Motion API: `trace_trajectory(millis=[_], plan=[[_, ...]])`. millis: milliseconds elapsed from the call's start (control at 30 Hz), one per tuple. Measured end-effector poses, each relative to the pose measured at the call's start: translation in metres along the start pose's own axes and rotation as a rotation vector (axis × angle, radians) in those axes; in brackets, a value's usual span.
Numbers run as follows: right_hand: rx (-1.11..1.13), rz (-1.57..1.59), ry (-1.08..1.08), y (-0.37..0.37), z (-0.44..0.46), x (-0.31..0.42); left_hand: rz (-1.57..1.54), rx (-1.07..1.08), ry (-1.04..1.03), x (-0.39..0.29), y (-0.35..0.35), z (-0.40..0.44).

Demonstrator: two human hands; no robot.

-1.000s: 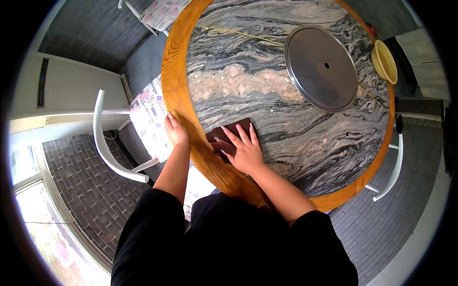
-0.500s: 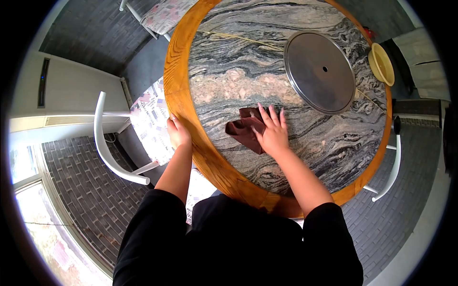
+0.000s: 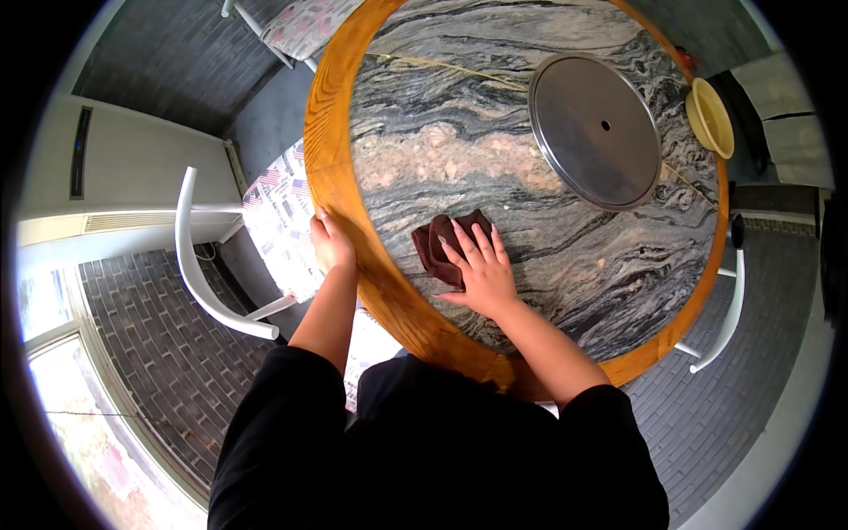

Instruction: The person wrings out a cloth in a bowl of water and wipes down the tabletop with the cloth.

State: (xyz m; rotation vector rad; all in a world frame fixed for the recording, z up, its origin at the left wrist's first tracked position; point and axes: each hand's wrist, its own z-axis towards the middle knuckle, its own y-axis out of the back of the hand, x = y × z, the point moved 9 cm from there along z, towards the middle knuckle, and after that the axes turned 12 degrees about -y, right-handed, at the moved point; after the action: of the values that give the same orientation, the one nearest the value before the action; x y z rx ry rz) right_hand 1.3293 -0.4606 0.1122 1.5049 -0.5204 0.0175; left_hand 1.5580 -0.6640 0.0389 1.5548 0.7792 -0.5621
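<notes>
Fingers (image 3: 465, 240) of the right hand (image 3: 490, 287) are being held open and spread, and by them a dark brown cloth (image 3: 430, 249) is being pressed down on the stone top of the bench (image 3: 331, 132). The cloth is not being gripped in a closed fist: it is being covered only in part, and its folded, bunched side is being left visible beyond the fingertips, toward the left. By the thumb the bare stone is being touched, just beside the lower edge of the cloth.

With the left hand (image 3: 334, 250), the wooden rim is being touched at its outer edge, near the patterned seat (image 3: 283, 208). Whether the rim is also being gripped from below cannot be told, because the underside is being hidden.

As it is being judged, the step in hand is the pressing of the cloth against the stone, in the part nearer to the body. For any sliding of it, even pressure would be called for, with more of the cloth brought under the palm, so that the loose folds are not being left behind or rolled up.

Farther across the stone, a round metal disc (image 3: 596, 150) is being seen well apart from the cloth; with it, collision would need to be avoided. Close to the far rim, a yellow bowl (image 3: 711, 119) is being seen, tilted in this view.
</notes>
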Motion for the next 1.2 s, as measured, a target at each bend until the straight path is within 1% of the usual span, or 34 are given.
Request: trace_trajectory(millis=[67,100,133,200,233,267,333,367,400,467,533,600,633,667,733,767,800,867,900,967,1000,1067,1100,1133,1200], plan=[[0.021,-0.042,0.029,0.000,0.002,0.001,-0.016,-0.001,-0.014,-0.003,-0.001,0.000],[-0.042,0.004,0.030,0.002,0.003,-0.001,-0.021,0.000,-0.017,0.000,-0.003,0.001],[-0.048,-0.002,0.029,-0.005,0.002,-0.006,-0.053,-0.013,-0.008,0.006,-0.005,0.002],[-0.098,-0.125,0.063,-0.008,0.003,-0.009,-0.092,-0.030,0.000,0.010,-0.007,0.006],[-0.030,-0.113,0.023,-0.009,0.004,-0.012,-0.092,-0.030,0.003,0.011,-0.007,0.006],[-0.030,-0.113,0.022,-0.012,0.004,-0.016,-0.089,-0.030,0.007,0.012,-0.006,0.005],[-0.037,0.104,-0.102,-0.005,0.015,-0.035,-0.094,-0.021,0.006,0.008,-0.005,0.003],[-0.002,0.298,-0.195,-0.004,0.021,-0.051,-0.101,-0.012,0.004,0.005,-0.004,0.003],[-0.011,0.782,-0.534,-0.010,0.015,-0.080,-0.101,-0.008,0.003,0.006,-0.006,0.004],[0.125,1.462,-0.795,-0.020,0.016,-0.126,-0.099,-0.031,-0.004,0.010,-0.005,0.005],[0.131,2.128,-0.704,0.008,0.023,-0.129,-0.111,-0.035,-0.017,0.010,-0.006,0.005],[0.101,2.337,-0.495,0.046,0.029,-0.132,-0.126,-0.040,-0.031,0.011,-0.007,0.006],[0.043,2.430,-0.414,0.061,0.030,-0.136,-0.116,-0.048,-0.032,0.013,-0.007,0.007],[0.046,2.427,-0.413,0.061,0.029,-0.144,-0.106,-0.057,-0.033,0.014,-0.007,0.008],[0.033,2.372,-0.107,0.081,0.028,-0.149,-0.102,-0.047,-0.035,0.013,-0.007,0.008],[0.019,2.391,-0.186,0.074,0.029,-0.158,-0.097,-0.034,-0.039,0.012,-0.007,0.008],[0.019,2.394,-0.189,0.075,0.032,-0.166,-0.093,-0.033,-0.037,0.011,-0.006,0.008],[-0.019,2.176,-0.693,0.051,0.030,-0.201,-0.113,-0.032,-0.015,0.012,-0.007,0.007],[-0.016,2.178,-0.695,0.051,0.034,-0.209,-0.110,-0.034,-0.014,0.010,-0.007,0.006],[-0.273,1.854,-0.731,0.066,0.038,-0.241,-0.123,-0.036,-0.007,0.009,-0.005,0.004],[-0.390,1.684,-0.741,0.074,0.039,-0.252,-0.118,-0.035,-0.004,0.011,-0.006,0.004],[-0.564,0.605,-0.611,0.110,0.059,-0.238,-0.150,-0.069,-0.045,0.012,-0.007,0.006],[-0.507,0.039,-0.622,0.114,0.069,-0.219,-0.149,-0.068,-0.045,0.015,-0.008,0.007],[-0.445,-0.146,-0.558,0.094,0.078,-0.211,-0.157,-0.059,-0.032,0.019,-0.010,0.008],[-0.250,-0.208,-0.655,0.045,0.089,-0.203,-0.161,-0.055,-0.022,0.022,-0.012,0.011]])
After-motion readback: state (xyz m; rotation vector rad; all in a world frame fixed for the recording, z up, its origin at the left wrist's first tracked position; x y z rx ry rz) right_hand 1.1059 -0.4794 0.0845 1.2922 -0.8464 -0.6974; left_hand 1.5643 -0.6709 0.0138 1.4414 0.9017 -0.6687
